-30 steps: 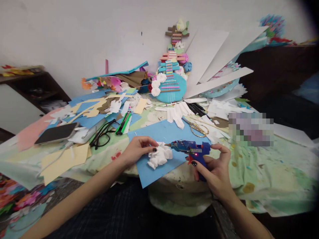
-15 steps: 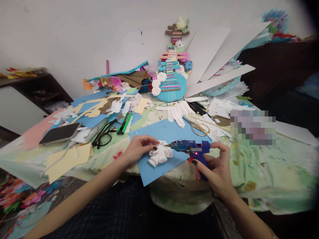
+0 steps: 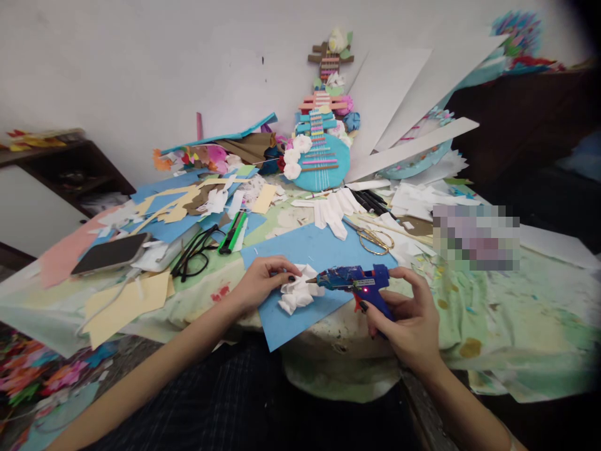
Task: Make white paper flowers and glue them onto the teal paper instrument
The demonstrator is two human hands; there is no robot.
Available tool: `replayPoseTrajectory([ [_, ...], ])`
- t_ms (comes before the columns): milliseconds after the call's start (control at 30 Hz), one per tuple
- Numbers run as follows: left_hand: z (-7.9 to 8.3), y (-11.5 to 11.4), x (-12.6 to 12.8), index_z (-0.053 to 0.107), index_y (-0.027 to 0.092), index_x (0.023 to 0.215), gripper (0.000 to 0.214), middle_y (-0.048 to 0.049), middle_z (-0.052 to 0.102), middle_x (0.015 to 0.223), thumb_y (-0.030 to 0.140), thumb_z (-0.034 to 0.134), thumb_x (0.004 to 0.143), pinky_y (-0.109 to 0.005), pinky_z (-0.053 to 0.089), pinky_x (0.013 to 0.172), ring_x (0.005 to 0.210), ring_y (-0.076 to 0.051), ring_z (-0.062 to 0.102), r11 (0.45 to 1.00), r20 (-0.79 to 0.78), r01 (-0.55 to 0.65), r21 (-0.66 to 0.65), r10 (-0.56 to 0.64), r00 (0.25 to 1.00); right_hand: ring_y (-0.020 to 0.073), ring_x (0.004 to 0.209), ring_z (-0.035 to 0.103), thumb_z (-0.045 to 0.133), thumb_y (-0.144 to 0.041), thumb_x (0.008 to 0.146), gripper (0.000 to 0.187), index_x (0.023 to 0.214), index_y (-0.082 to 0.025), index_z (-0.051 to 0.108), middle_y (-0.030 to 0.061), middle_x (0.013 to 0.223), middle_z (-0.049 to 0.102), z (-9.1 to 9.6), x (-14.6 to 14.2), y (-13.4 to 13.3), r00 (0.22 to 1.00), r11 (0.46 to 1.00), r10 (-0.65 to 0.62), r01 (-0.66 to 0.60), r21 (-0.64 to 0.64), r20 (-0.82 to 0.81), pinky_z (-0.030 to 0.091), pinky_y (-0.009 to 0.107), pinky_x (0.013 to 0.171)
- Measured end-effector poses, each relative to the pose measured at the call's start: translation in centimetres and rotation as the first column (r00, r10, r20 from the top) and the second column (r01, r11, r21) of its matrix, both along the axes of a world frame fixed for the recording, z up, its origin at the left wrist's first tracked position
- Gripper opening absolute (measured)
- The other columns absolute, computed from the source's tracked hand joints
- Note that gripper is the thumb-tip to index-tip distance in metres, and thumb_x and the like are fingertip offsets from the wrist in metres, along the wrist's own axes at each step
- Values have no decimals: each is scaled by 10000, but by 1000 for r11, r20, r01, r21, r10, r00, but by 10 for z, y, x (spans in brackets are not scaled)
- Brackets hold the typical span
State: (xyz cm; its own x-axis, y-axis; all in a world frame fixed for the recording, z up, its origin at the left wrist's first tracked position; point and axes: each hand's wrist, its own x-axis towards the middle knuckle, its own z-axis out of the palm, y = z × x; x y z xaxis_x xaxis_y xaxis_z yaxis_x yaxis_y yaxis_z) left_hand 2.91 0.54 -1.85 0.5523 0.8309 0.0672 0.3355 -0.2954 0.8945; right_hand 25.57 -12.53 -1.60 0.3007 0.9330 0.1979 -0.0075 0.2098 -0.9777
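Observation:
My right hand (image 3: 407, 316) is wrapped round the grip of a blue hot glue gun (image 3: 352, 279) with a small red light lit on its side. Its nozzle points left and meets the white paper flower (image 3: 299, 294), though I cannot tell whether it touches. Thumb and fingers of my left hand (image 3: 270, 280) pinch the flower's upper left edge. Beneath the flower lies a sheet of blue paper (image 3: 277, 329) on the table's front edge. Gold-handled scissors (image 3: 375, 241) rest at the sheet's far right corner.
Several white paper strips (image 3: 333, 210) lie behind the blue sheet. To the left are a green cutter (image 3: 233, 233), black glasses (image 3: 193, 254), a phone (image 3: 110, 254) and cream paper (image 3: 129, 310). A turquoise paper guitar (image 3: 323, 164) leans at the back among paper flowers.
The glue gun has shifted slightly left and down over the flower, its nozzle now lower on the petals. My left hand keeps its pinch.

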Motion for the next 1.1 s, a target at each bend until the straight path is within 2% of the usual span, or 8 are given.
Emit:
replayPoseTrajectory([
  [233,4,-1,5,687,164,822,122,-29,671,819,212,577,798,-256,407,681,762,-152,574,1000,-10,-4,-20,4,1000,143,376,525,725,-245,744,483,1084,-298,386,-25,643,663,-6,0,2,999,1000,-15,15,16,39,443,292,364],
  [633,1,-2,8,650,170,871,118,-28,655,854,227,552,840,-255,412,700,808,-153,571,1000,-27,16,-23,-17,999,137,374,529,718,-208,732,476,1079,-286,402,-31,623,659,-11,-6,2,983,993,-115,108,55,144,454,279,356],
  [867,3,-3,7,656,177,847,108,-16,659,837,199,551,833,-252,403,671,760,-143,558,1000,-44,5,21,-4,999,117,338,527,684,-131,703,461,1055,-257,414,-55,582,645,-16,-4,7,970,981,-138,106,165,198,432,227,318],
  [1100,8,-6,10,654,168,836,109,-7,635,773,188,547,828,-238,382,624,695,-125,526,1000,-41,-8,12,8,999,130,375,570,691,-124,694,450,1041,-255,435,-56,576,644,-17,-5,7,954,974,-169,123,189,248,452,220,332],
])
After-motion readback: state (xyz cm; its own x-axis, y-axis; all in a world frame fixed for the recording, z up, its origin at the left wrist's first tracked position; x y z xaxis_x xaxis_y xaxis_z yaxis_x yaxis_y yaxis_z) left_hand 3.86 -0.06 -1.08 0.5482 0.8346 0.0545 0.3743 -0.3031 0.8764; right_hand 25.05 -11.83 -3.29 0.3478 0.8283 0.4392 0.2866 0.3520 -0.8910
